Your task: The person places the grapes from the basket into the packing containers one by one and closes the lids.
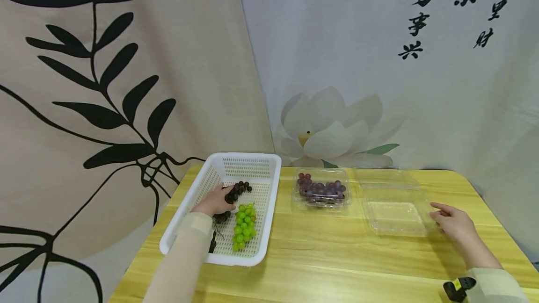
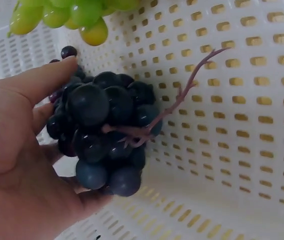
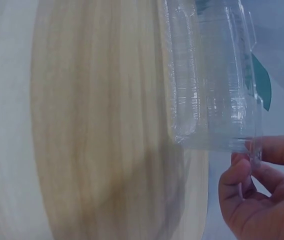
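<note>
Inside the white perforated basket (image 1: 273, 200), my left hand (image 1: 214, 201) grips a bunch of dark grapes (image 2: 109, 127), thumb on one side and fingers curled beneath. A thin reddish stem sticks out from the bunch in the left wrist view. Bright green grapes (image 1: 244, 227) lie in the basket just right of this hand. At the table's right side, my right hand (image 1: 455, 224) pinches the corner rim of an open clear plastic box (image 1: 396, 218) between thumb and fingers. Nothing shows inside that box.
Between basket and open box stands a lidded clear box (image 1: 322, 195) holding red-purple grapes. The wooden table (image 1: 320, 256) backs against a printed curtain (image 1: 202, 60). A black and yellow device (image 1: 459, 289) is strapped at the right wrist.
</note>
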Demonstrator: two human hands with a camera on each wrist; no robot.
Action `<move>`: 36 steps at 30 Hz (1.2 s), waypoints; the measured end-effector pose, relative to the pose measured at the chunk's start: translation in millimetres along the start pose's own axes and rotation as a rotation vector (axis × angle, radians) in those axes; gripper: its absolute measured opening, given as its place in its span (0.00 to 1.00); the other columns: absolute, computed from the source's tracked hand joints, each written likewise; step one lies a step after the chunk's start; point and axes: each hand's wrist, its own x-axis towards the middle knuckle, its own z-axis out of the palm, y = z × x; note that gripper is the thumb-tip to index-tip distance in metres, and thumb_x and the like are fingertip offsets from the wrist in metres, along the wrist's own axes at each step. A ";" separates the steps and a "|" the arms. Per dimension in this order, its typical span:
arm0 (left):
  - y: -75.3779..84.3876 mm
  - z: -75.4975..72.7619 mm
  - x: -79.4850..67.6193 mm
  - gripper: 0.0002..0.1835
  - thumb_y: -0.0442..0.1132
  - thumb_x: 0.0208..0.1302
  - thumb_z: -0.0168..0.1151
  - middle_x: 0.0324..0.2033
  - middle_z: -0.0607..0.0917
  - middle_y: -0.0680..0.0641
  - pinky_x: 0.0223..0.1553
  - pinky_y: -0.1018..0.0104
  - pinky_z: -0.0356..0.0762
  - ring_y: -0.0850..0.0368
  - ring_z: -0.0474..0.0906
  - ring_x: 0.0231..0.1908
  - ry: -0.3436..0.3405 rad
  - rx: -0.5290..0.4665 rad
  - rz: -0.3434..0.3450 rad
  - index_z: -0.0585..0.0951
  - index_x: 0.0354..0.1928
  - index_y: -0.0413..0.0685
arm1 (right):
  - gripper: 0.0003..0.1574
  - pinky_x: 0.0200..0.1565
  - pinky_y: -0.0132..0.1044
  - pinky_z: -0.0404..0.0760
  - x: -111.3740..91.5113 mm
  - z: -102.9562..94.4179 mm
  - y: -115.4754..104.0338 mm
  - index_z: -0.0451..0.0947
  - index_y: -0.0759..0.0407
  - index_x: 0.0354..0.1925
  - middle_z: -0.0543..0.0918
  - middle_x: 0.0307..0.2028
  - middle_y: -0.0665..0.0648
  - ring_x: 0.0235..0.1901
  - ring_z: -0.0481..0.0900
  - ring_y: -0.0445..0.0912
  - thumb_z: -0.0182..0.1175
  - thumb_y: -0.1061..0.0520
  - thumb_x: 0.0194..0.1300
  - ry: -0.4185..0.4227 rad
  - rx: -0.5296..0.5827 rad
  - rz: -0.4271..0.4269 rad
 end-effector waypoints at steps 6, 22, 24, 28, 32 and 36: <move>3.4 4.5 0.6 0.48 0.44 0.59 0.66 0.71 0.46 0.30 0.60 0.32 0.59 0.27 0.47 0.67 -0.015 0.009 -0.073 0.48 0.75 0.51 | 0.35 0.28 0.35 0.78 1.3 -0.5 0.0 0.55 0.74 0.67 0.76 0.41 0.61 0.27 0.73 0.43 0.46 0.52 0.73 0.002 -0.004 0.003; -0.3 10.9 9.6 0.38 0.34 0.59 0.65 0.68 0.55 0.29 0.34 0.55 0.73 0.32 0.65 0.60 0.041 -0.032 -0.051 0.62 0.70 0.55 | 0.35 0.27 0.35 0.77 0.3 1.7 1.6 0.54 0.74 0.68 0.75 0.38 0.56 0.25 0.72 0.42 0.46 0.53 0.73 0.010 0.028 0.011; -0.2 11.3 10.6 0.35 0.33 0.59 0.64 0.65 0.61 0.30 0.33 0.57 0.72 0.36 0.68 0.57 0.039 -0.037 -0.021 0.65 0.68 0.54 | 0.35 0.27 0.35 0.77 -0.2 1.4 1.9 0.54 0.74 0.68 0.75 0.38 0.57 0.25 0.72 0.43 0.46 0.53 0.73 0.009 0.032 0.010; -0.8 11.7 11.8 0.30 0.31 0.57 0.65 0.59 0.68 0.35 0.39 0.54 0.74 0.41 0.71 0.52 0.068 -0.035 0.029 0.70 0.62 0.51 | 0.35 0.27 0.35 0.77 -1.3 2.8 2.0 0.54 0.73 0.68 0.75 0.38 0.57 0.25 0.72 0.43 0.46 0.53 0.73 0.014 0.031 0.010; -1.8 11.0 11.8 0.26 0.29 0.56 0.64 0.53 0.72 0.38 0.47 0.50 0.74 0.42 0.72 0.51 0.114 -0.021 0.080 0.73 0.58 0.49 | 0.35 0.27 0.35 0.78 -2.4 4.7 1.8 0.54 0.73 0.68 0.75 0.42 0.62 0.25 0.72 0.43 0.45 0.53 0.73 0.019 0.039 0.002; -0.3 8.2 9.8 0.26 0.28 0.57 0.63 0.54 0.72 0.39 0.52 0.47 0.73 0.41 0.71 0.54 0.146 -0.001 0.116 0.74 0.59 0.49 | 0.35 0.29 0.36 0.79 -3.1 6.4 2.8 0.53 0.72 0.69 0.73 0.48 0.68 0.26 0.74 0.42 0.45 0.52 0.73 0.021 0.046 0.006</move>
